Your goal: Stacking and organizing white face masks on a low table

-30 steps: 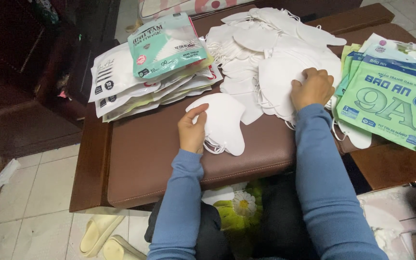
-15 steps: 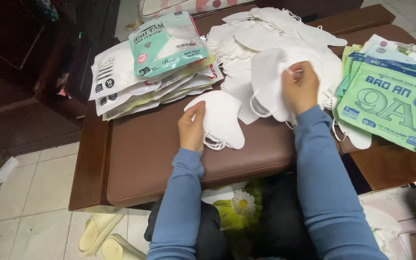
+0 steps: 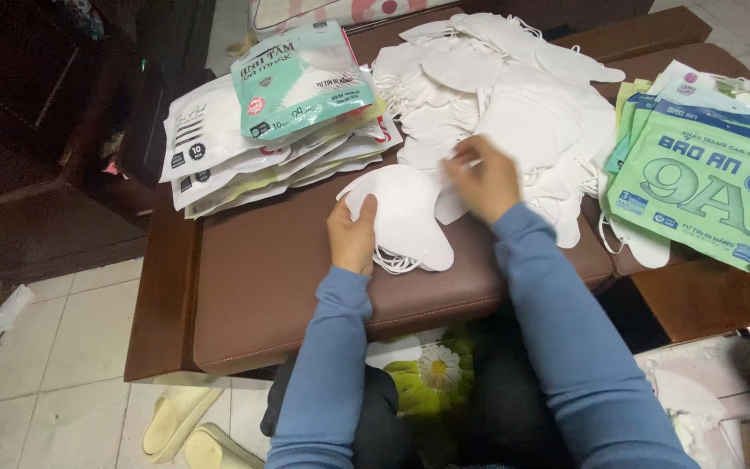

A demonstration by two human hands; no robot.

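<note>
A small stack of white face masks (image 3: 405,217) lies on the brown padded bench (image 3: 262,278) in front of me. My left hand (image 3: 353,234) presses on the stack's left edge. My right hand (image 3: 483,178), blurred by motion, holds one white mask (image 3: 450,205) just right of the stack, its lower edge over the stack. Behind it spreads a big loose heap of white masks (image 3: 514,95).
Flat white packets (image 3: 201,148) topped by a teal mask pouch (image 3: 301,78) lie at the bench's back left. Green-and-blue pouches (image 3: 705,182) are stacked at the right. Pale slippers (image 3: 188,426) sit on the tiled floor below the bench edge.
My right hand lifted a mask off the big heap and carried it left toward the small stack. My left hand stayed on the stack.
</note>
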